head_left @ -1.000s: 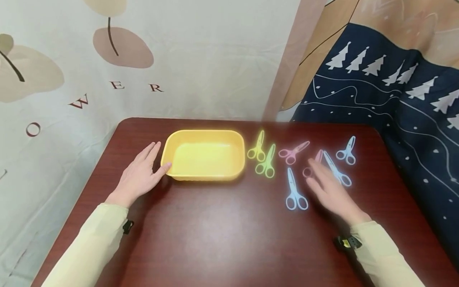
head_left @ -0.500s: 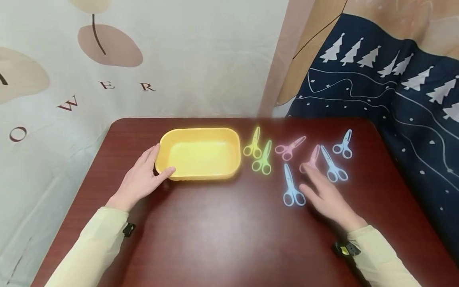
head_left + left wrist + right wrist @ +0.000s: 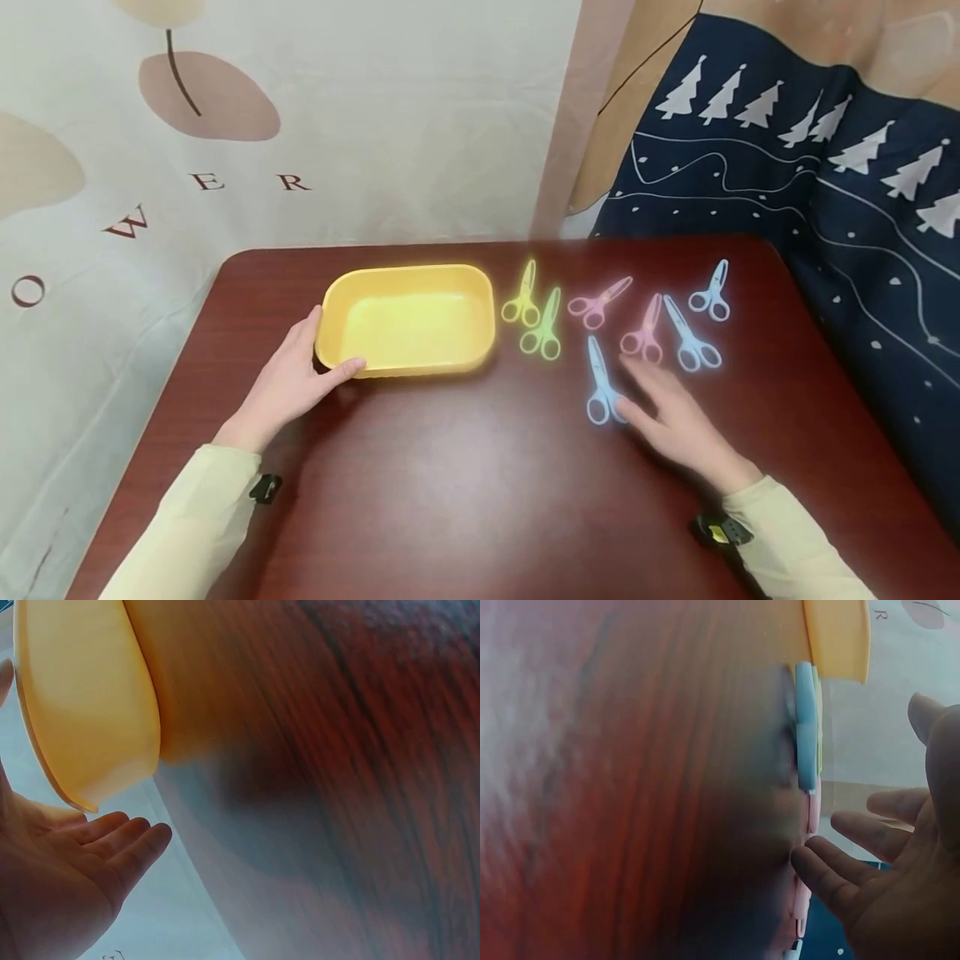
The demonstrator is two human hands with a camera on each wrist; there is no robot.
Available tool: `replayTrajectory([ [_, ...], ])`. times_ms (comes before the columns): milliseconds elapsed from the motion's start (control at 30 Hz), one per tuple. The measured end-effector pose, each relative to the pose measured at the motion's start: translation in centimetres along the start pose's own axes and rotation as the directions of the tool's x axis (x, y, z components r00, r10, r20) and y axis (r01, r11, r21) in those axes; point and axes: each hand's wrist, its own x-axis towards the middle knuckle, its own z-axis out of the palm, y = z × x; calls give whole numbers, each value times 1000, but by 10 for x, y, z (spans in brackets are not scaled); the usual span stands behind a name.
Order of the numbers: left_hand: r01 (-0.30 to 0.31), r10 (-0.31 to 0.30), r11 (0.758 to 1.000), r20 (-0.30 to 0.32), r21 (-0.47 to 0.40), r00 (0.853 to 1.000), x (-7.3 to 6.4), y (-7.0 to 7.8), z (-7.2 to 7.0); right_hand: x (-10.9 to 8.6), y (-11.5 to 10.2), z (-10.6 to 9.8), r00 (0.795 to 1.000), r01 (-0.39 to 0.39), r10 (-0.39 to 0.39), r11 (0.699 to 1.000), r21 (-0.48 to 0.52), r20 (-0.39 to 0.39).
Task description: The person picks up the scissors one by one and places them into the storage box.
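Observation:
A yellow plastic basin [image 3: 405, 358] sits at the table's back left. My left hand [image 3: 281, 375] is at its near left corner, thumb over the rim and fairly straight fingers along the outside; the left wrist view shows these fingers [image 3: 135, 859] extended beside the wall. My right hand [image 3: 686, 425] hovers palm down over the table, fingers loosely spread, holding nothing. Its thumb overlaps one handle loop of the nearest blue scissors [image 3: 598, 371]. Its fingertips are just in front of pink scissors [image 3: 651, 318]. In the right wrist view the fingers [image 3: 840, 889] are extended.
Yellow scissors [image 3: 527, 292] and green scissors [image 3: 551, 312] lie right of the basin. Other pink scissors [image 3: 606, 297] are beyond them. Two more blue scissors [image 3: 682, 325] lie farther right. A pale curtain and a navy tree-print cloth [image 3: 765, 167] hang behind the reddish-brown table [image 3: 450, 500].
My right hand has moved from over the right-hand scissors back toward me and left, uncovering the nearer pink pair. The left thumb has slid farther over the basin rim. The view has shifted.

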Motion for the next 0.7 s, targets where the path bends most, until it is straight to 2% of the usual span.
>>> replayTrajectory([
  [267, 5, -5, 1000, -13, -8, 1000, 0, -2, 4, 3, -5, 7, 999, 41, -41, 999, -5, -36],
  [700, 27, -34, 990, -42, -139, 999, 2, 0, 7, 6, -8, 17, 997, 17, -20, 999, -32, -79],
])
